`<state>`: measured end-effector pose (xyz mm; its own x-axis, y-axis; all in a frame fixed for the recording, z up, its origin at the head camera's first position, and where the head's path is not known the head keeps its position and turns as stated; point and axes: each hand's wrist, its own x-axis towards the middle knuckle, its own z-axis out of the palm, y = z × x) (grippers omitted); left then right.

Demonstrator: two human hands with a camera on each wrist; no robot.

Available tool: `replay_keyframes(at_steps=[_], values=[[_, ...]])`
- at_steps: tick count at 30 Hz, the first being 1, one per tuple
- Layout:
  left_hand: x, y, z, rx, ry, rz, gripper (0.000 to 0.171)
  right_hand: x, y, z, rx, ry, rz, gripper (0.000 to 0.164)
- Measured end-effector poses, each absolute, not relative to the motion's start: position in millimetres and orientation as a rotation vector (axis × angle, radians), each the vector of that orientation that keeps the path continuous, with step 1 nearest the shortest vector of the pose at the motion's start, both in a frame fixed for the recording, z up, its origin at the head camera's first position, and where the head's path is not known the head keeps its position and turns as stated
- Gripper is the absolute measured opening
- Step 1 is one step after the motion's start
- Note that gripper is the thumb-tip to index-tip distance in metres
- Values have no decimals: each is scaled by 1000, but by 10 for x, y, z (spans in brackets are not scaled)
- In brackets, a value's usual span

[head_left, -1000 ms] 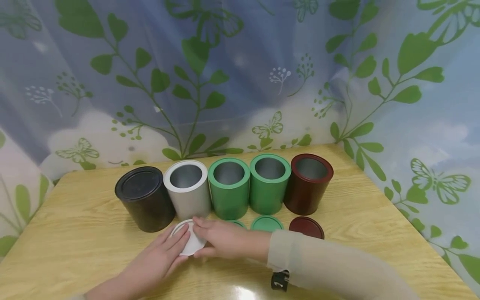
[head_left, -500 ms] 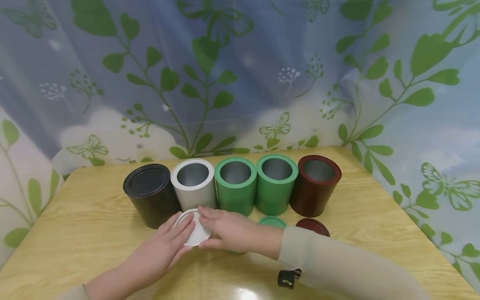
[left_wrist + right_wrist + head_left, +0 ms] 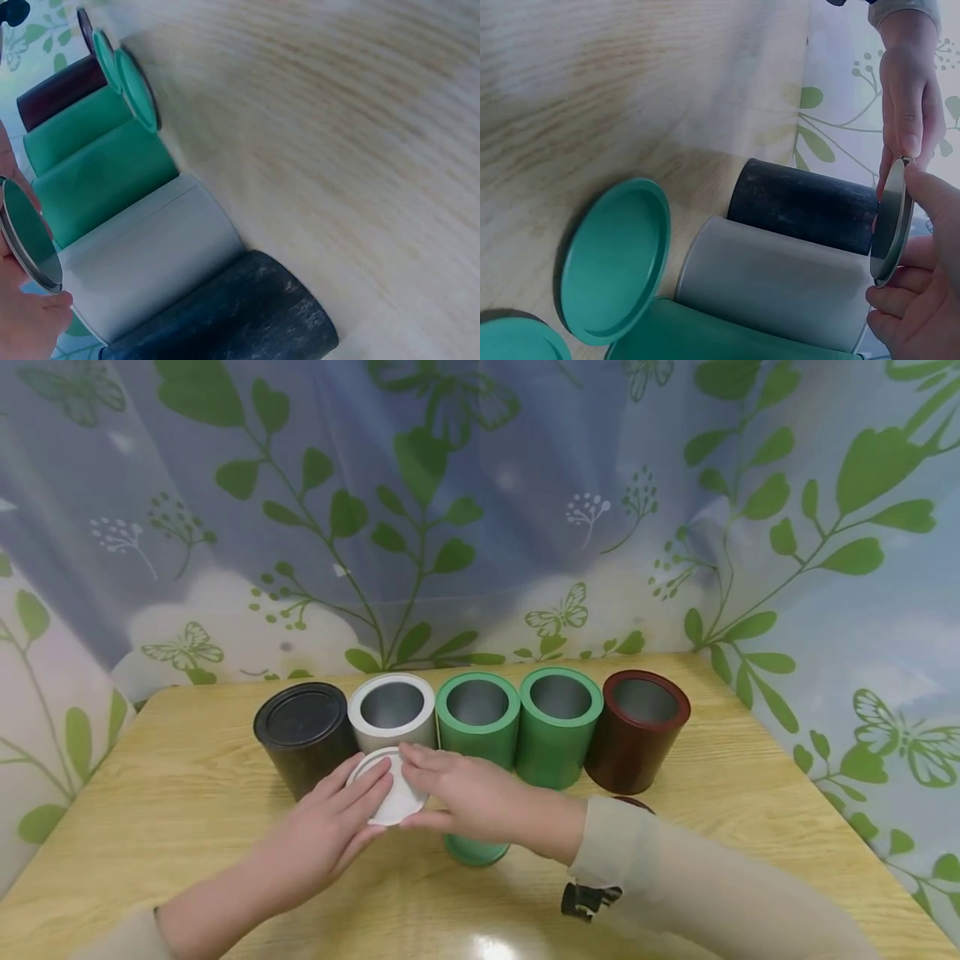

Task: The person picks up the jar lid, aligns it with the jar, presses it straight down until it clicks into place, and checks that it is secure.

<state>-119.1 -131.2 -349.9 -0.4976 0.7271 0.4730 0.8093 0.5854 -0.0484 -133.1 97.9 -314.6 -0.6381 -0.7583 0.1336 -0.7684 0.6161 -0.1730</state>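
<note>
A round white lid [image 3: 401, 797] is held between both hands in front of and above the white can [image 3: 780, 281], apart from its open rim. My left hand [image 3: 330, 827] grips the lid's left edge, fingers on top and thumb at the near edge. On the lid's other side, my right hand [image 3: 472, 793] pinches it in the same way. The right wrist view shows the lid's grey underside [image 3: 891, 225] between the two hands. Left of the white can stands a black can [image 3: 300, 722] with its lid on.
Two open green cans [image 3: 480, 718] and an open dark red can [image 3: 636, 735] continue the row to the right. Green lids [image 3: 615, 262] and a dark red lid [image 3: 636, 803] lie on the wooden table [image 3: 187, 793]. A patterned curtain [image 3: 480, 527] hangs behind.
Both hands have raised the white lid and carried it forward, toward the white can. The head view has shifted slightly. The cans stay in their row.
</note>
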Motion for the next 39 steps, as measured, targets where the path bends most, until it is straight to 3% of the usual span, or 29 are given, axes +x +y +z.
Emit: replay_keyframes(at_steps=[13, 39], values=[[-1302, -1290, -3361, -1253, -2383, -252, 66, -1450, 1002, -3014, 1321, -2780, 324, 67], [-1611, -1255, -3223, -1272, -2536, -208, 50, -1764, 1025, -2911, 1295, -2827, 363, 65]])
